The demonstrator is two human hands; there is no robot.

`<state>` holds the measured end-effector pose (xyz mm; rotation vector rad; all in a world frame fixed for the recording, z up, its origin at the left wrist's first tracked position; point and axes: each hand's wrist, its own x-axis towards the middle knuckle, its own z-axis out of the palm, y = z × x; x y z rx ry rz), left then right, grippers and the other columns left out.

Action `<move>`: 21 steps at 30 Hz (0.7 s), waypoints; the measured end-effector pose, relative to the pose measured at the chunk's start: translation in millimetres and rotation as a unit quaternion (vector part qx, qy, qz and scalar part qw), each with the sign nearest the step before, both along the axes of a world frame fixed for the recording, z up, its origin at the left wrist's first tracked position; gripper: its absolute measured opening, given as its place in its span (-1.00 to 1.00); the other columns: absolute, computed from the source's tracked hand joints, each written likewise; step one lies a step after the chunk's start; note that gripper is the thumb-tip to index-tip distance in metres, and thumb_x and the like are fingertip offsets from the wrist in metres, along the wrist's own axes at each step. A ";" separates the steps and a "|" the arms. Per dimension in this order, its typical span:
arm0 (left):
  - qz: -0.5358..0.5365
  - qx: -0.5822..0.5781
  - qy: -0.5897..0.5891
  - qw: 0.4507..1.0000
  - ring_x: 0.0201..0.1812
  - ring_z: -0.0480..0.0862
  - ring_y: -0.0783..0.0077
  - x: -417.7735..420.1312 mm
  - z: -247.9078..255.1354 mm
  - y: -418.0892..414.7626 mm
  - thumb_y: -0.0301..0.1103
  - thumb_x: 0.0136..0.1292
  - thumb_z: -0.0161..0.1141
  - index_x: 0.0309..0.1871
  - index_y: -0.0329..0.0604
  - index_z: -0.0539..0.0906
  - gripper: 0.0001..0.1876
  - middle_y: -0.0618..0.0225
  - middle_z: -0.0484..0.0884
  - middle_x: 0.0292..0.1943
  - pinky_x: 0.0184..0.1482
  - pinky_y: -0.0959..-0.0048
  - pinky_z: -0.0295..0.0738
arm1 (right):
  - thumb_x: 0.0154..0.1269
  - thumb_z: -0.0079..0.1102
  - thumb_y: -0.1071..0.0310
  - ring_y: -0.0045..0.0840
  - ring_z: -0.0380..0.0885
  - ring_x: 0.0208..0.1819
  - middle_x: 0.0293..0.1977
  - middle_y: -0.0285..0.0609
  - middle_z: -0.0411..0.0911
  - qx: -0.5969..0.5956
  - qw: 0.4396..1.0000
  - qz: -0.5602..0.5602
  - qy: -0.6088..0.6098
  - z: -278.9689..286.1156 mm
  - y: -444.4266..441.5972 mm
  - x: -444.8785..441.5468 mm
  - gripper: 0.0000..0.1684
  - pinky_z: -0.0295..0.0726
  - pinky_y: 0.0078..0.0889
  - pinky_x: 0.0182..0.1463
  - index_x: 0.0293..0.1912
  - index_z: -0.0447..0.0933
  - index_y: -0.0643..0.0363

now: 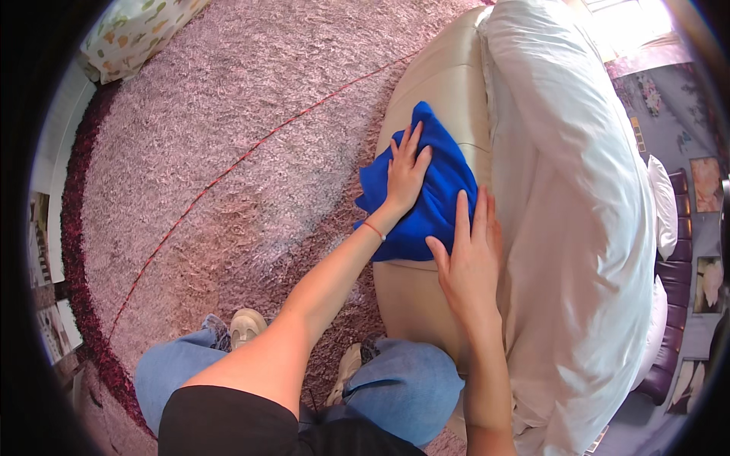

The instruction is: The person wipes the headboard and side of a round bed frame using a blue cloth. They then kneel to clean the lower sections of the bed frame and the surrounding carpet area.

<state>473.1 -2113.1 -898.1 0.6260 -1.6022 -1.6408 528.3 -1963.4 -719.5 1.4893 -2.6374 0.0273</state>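
Note:
A bright blue cloth (pixel 445 153) is spread with wrinkles over the side of a beige, leather-like upholstered bed frame (pixel 425 296). My left hand (pixel 406 174) lies on the cloth with its palm down and fingers spread, pressing it against the frame. Beside the cloth's lower right edge is my right hand (pixel 470 262), fingers extended and apart, with nothing held. Its fingertips reach the border between the cloth and the white bedding (pixel 576 228); whether they touch either cannot be told.
A shaggy pinkish rug (pixel 228 114) with a dark maroon border covers the floor. Across it runs a thin red cord (pixel 245 154). A patterned fabric item (pixel 140 37) stands at upper left. Pillows (pixel 661 208) rest against a purple padded headboard (pixel 678 268) at far right.

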 end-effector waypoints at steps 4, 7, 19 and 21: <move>0.037 0.001 -0.057 0.998 0.58 -0.12 -0.40 6.6 25.2 43.4 0.11 0.50 -0.03 0.61 0.24 0.17 -0.33 0.20 0.04 0.64 0.42 -0.47 -0.13 | 0.36 0.27 0.10 0.12 0.07 0.52 0.51 0.25 0.05 0.000 0.999 -0.044 -0.020 14.1 13.0 0.7 -0.12 0.15 0.17 0.51 0.46 0.15 0.35; 0.052 -0.098 -0.079 0.991 0.56 -0.12 -0.49 43.7 83.3 72.4 -0.05 0.42 0.16 0.60 0.06 0.19 -0.26 0.08 0.04 0.62 0.44 -0.42 -0.10 | 0.36 0.27 0.19 0.15 0.10 0.49 0.46 0.29 0.13 0.054 0.993 -0.094 0.039 34.5 44.3 17.9 -0.23 0.09 0.15 0.52 0.38 0.24 0.41; 0.008 -0.102 -0.096 0.990 0.57 -0.09 -0.44 -21.6 101.7 -1.8 0.00 0.29 0.26 0.42 0.35 0.46 -0.40 0.21 0.09 0.61 0.38 -0.54 0.00 | 0.48 0.13 0.15 0.33 0.16 0.39 0.42 0.47 0.05 -0.070 0.996 -0.032 -0.052 -9.6 -31.4 -49.5 -0.17 0.21 0.14 0.44 0.54 0.01 0.22; 0.016 -0.075 -0.024 0.997 0.57 -0.12 -0.46 -48.3 74.5 -29.9 0.06 0.31 0.23 0.43 0.38 0.44 -0.39 0.20 0.11 0.60 0.34 -0.62 -0.02 | 0.43 0.20 0.16 0.25 0.17 0.40 0.43 0.38 0.09 -0.079 0.997 0.001 0.020 -19.9 -53.8 -70.6 -0.20 0.23 0.13 0.44 0.50 0.12 0.19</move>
